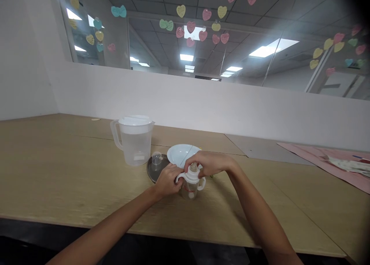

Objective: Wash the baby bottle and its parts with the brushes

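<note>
A clear baby bottle (189,190) with white side handles and a nipple on top stands upright on the table. My left hand (169,180) is closed around its left handle. From above, my right hand (208,163) curls over the bottle's white collar (192,175), with fingers on either side of the nipple. Just behind the bottle is a white bowl (177,153), partly covered by my right hand. A small clear cap (156,159) sits on a dark round tray (152,171) beyond my left hand.
A lidded clear pitcher (136,143) holding liquid stands at the back left of the wooden table (86,172). Pink sheets (312,155) with papers and a pen lie at the far right. A white wall with a window runs behind.
</note>
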Demonstrator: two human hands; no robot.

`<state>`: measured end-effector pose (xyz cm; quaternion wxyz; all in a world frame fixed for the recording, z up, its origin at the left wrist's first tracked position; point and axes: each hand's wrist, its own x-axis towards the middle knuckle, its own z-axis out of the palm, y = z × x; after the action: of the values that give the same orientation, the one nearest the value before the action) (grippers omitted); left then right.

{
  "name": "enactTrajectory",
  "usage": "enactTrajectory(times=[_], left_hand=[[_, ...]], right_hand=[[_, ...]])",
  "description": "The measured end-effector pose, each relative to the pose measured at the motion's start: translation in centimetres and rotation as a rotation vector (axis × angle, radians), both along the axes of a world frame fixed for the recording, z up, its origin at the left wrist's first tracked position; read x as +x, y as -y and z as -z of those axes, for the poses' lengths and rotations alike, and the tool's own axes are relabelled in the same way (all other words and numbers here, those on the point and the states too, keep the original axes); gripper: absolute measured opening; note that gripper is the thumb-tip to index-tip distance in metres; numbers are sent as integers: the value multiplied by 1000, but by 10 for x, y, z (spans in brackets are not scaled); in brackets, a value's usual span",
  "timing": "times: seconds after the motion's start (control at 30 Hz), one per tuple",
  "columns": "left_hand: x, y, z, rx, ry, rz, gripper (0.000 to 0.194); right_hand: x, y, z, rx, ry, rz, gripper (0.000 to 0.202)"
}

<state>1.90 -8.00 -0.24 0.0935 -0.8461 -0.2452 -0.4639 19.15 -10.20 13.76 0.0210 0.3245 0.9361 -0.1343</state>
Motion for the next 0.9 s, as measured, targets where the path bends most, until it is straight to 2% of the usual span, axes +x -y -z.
enactTrajectory(times=[0.1, 0.17, 0.27, 0.37, 0.5, 0.63, 0.7, 0.8, 0.83, 0.9], left_hand=[[0, 0, 0, -14, -12, 0, 18], [0, 0, 0, -19, -16, -4, 18], [0, -1, 0, -4, -8, -8, 22], [0, -1, 2, 18, 4, -27, 21], [0, -2, 3, 49, 10, -58, 21], [0, -1, 2, 42, -1, -75, 18], [0, -1, 1, 30, -13, -66, 20], [-1, -1, 1, 36, -13, -44, 24], [-1, -2, 1, 40, -10, -42, 24], [-1, -2, 2, 43, -6, -42, 24]], right_hand=[[2, -4, -1, -60, -46, -110, 42], [4, -8, -1, -102, -63, -131, 40], [3, -11, 3, -69, -46, 50, 37], [-7, -8, 9, 63, -2, 282, 41], [-21, 1, 13, 206, 117, 410, 51], [-15, 5, 7, 192, 112, 415, 55], [-9, 6, 3, 233, 38, 362, 58], [-5, 8, 1, 191, -8, 228, 59], [-6, 9, 2, 190, 0, 226, 58], [-10, 10, 4, 261, 26, 306, 55]])
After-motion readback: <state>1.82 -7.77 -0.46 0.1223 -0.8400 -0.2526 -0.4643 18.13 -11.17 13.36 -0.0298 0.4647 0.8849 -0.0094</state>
